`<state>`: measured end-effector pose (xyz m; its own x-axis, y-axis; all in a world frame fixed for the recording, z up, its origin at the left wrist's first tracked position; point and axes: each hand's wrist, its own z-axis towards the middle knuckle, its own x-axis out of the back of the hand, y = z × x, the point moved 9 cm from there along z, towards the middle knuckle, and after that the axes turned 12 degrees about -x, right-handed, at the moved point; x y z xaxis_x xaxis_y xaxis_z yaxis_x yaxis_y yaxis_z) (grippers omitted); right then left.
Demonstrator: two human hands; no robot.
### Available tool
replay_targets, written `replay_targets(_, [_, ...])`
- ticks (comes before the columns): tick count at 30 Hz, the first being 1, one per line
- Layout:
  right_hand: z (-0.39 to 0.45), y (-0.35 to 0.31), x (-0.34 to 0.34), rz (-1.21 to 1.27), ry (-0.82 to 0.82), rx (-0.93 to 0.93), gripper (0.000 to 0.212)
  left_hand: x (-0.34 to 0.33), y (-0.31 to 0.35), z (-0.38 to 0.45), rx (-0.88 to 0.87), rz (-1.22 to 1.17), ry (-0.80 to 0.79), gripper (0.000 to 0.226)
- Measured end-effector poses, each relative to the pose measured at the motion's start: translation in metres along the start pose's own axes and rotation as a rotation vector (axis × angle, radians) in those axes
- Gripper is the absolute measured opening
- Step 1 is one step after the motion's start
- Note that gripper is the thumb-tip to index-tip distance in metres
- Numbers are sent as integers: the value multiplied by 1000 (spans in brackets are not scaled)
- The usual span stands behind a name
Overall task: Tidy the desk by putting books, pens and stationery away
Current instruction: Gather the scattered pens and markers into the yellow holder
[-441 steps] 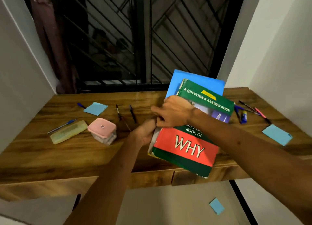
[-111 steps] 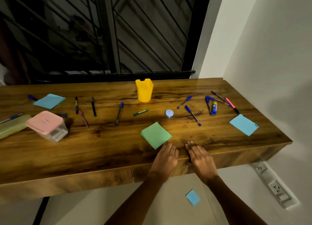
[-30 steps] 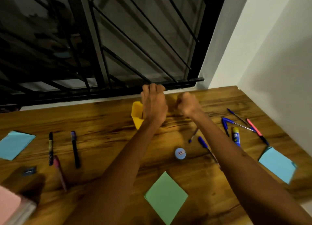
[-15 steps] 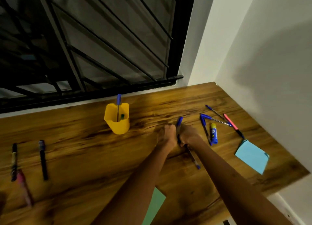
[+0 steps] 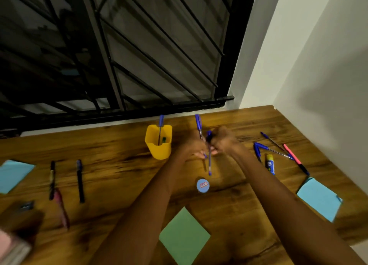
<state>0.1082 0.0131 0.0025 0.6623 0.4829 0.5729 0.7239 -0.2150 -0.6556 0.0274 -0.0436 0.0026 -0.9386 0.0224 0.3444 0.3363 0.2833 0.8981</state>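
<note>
Two blue pens are up off the desk (image 5: 119, 165), one gripped in each fist: the left hand (image 5: 192, 145) holds the taller pen (image 5: 198, 125), the right hand (image 5: 224, 141) the other pen (image 5: 209, 151), just right of the yellow cup (image 5: 158, 147). The cup already holds one pen (image 5: 161, 123). Judging by that, tidying has barely begun: the markers (image 5: 79, 181), glue stick (image 5: 270, 164), and the green note (image 5: 184, 237) all lie loose.

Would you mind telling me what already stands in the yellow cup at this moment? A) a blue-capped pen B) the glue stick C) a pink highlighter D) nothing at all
A: a blue-capped pen sticks up out of the yellow cup, while the pink highlighter and the glue stick lie on the desk to the right of it.
</note>
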Motion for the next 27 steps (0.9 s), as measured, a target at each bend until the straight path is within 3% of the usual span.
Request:
replay_targets(2, [-7, -36, 3, 165, 20, 78, 20, 45, 13, -2, -101, 60, 163, 14])
replay_targets(5, [-29, -87, 20, 268, 233, 264, 9, 116, 24, -14, -187, 44, 471, 5])
replay_targets(9, [-42, -124, 0, 262, 332, 420, 18, 170, 7, -34, -182, 17, 693, 10])
replay_targets(14, [-38, -136, -51, 9, 375, 499, 35, 178, -31, -46, -69, 241, 712, 14])
replay_targets(20, [-18, -131, -94, -291, 334, 473, 18, 172, -60, -33, -29, 406, 699, 20])
replay_targets(23, [-14, -126, -99, -390, 322, 429, 21, 172, -60, -31, -58, 452, 726, 18])
replay_targets(27, [-22, -140, -94, -569, 493, 494, 39, 185, -56, -45, -85, 421, 818, 21])
